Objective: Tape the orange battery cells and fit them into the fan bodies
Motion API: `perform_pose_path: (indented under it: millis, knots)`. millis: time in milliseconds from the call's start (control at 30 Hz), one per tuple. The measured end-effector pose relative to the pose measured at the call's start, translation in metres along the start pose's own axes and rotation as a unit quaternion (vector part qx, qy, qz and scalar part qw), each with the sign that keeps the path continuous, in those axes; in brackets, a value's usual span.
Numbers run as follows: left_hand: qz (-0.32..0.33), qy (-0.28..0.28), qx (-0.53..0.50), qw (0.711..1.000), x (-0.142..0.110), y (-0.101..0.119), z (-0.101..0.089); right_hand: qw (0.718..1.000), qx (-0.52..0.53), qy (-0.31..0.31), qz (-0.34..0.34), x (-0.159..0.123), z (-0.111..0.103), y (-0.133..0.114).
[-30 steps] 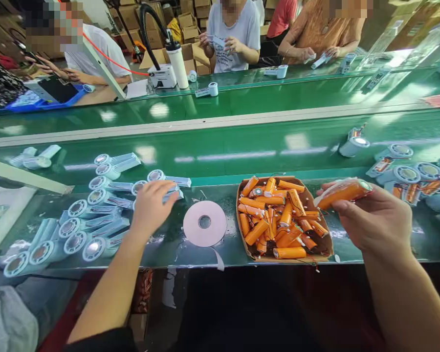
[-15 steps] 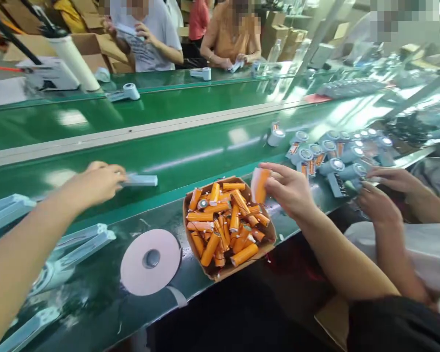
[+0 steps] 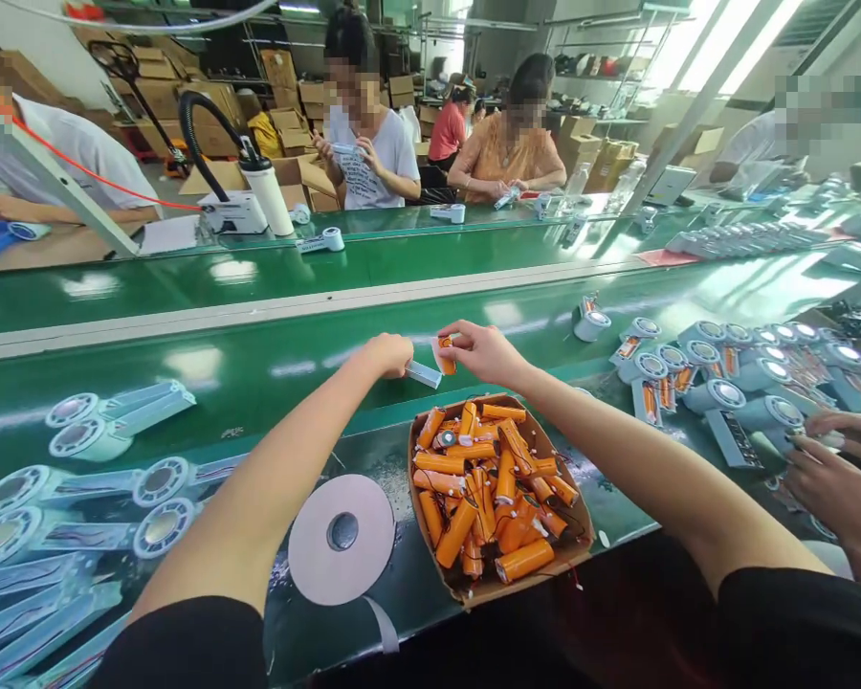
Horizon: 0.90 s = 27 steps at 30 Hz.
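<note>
Dropping the orange cell (image 3: pixel 448 362) seems the main risk, as it is pinched only near its top by the right hand (image 3: pixel 486 354); its white strip (image 3: pixel 436 353) could also be caught on the pale-blue casing (image 3: pixel 426 375), so near are they held. The cell is positioned at that hand's left; the casing is clasped by the left hand (image 3: pixel 389 355), protruding rightward from it.

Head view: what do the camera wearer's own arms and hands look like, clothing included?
The left hand and right hand are both ungloved. The left sleeve and right sleeve are black, with no visible print, ending near the elbows. No watch or bracelet shows; rings are too small to tell.
</note>
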<state>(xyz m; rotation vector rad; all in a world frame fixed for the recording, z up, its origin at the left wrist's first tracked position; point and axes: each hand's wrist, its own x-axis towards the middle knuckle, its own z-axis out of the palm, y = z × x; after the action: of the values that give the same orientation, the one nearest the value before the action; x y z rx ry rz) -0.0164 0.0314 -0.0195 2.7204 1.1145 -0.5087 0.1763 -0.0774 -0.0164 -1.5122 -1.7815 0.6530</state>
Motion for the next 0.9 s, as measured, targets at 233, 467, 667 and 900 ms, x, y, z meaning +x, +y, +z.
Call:
perform_pose_path:
  millis: [233, 467, 667, 900]
  knots:
    - [-0.002, 0.038, -0.044, 0.998, -0.006, -0.011, -0.005, 0.972, -0.212, -0.098, -0.019, 0.024, 0.022, -0.001]
    - [-0.015, 0.067, -0.068, 0.995, 0.002, 0.004, 0.003, 0.931, -0.328, -0.159, -0.017, 0.022, 0.026, 0.003]
    - [-0.023, 0.087, -0.095, 0.991, 0.012, 0.012, 0.008, 0.894, -0.394, -0.212, -0.002, 0.022, 0.026, -0.003]
    - [-0.031, 0.104, -0.156, 0.982, 0.022, 0.015, 0.015, 0.854, -0.447, -0.267, 0.007, 0.031, 0.034, -0.007]
